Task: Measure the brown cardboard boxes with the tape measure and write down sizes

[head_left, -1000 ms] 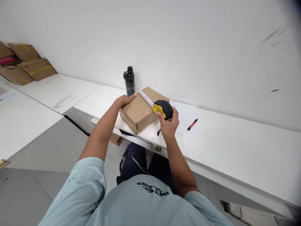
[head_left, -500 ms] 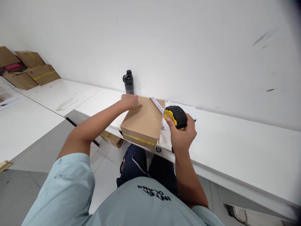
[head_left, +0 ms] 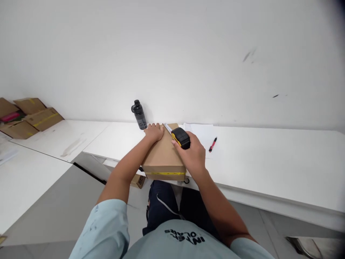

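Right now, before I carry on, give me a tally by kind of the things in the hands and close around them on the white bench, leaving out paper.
Cardboard boxes: 1, with the left hand on it
Tape measures: 1, in the right hand
Dark bottles: 1
Red-and-black pens: 1
Total: 4

The right hand [head_left: 194, 153] hides part of the tape measure [head_left: 182, 136] and the paper [head_left: 201, 130]; figures on the blade [head_left: 167, 128] (mere specks) are too small to read. The left hand [head_left: 155, 132] covers part of the cardboard box [head_left: 164, 155]. Cartons [head_left: 46, 118] run off the left edge.
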Available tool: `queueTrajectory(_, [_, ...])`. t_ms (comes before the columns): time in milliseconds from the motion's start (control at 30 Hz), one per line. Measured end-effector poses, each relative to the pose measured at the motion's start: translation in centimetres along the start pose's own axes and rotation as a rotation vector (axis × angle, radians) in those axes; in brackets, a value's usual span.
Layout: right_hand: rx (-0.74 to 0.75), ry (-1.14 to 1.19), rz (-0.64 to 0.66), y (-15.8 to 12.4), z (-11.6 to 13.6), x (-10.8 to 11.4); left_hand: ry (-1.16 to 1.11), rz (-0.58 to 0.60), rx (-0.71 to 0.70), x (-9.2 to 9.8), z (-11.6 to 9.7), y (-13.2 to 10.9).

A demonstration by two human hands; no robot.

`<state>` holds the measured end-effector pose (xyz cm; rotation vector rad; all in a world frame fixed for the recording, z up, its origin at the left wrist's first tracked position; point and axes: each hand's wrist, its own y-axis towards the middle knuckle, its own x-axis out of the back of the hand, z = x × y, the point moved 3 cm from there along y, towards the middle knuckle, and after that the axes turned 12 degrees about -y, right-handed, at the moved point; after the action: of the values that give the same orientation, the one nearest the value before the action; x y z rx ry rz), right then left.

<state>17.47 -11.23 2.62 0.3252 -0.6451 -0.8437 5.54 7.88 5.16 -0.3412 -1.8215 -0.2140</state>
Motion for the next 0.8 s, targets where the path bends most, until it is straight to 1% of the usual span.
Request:
queueTrajectory(67, [-0.015, -0.034, 0.054, -0.2, 0.0, -0.3, 0.026, -0.019, 0.051, -0.2, -0.2, -0.3])
queueTrajectory(167, [-0.032, -0.065, 0.125, -0.5, 0.1, -0.4, 0.081, -0.048, 0.114, -0.3, -0.5, -0.1])
queueTrajectory(333, [-0.044, -0.114, 0.152, -1.1, 0.3, 0.6, 0.123, -0.119, 0.143, -0.1, -0.6, 0.8])
queueTrajectory(433, [-0.029, -0.119, 0.134, -1.6, 0.2, 1.0, 0.064, -0.185, 0.143, 0.1, -0.2, 0.7])
queueTrajectory(533, [-0.006, -0.148, 0.116, -2.2, -0.1, 0.9, -0.071, -0.227, 0.088, 0.1, 0.3, 0.5])
queueTrajectory(567, [-0.001, -0.163, 0.117, -2.4, -0.2, 0.8, -0.108, -0.217, 0.066, 0.1, 0.4, 0.5])
queueTrajectory(633, [0.001, -0.185, 0.113, -2.8, -0.4, 0.7, -0.146, -0.147, 0.056, 0.0, 0.6, 0.8])
queueTrajectory(733, [-0.016, -0.175, 0.095, -3.2, -0.8, 0.7, -0.164, -0.029, 0.103, -0.3, 1.0, 1.5])
queueTrajectory(800, [-0.035, -0.165, 0.091, -3.3, -1.0, 0.9, -0.162, 0.010, 0.111, -0.3, 1.0, 1.9])
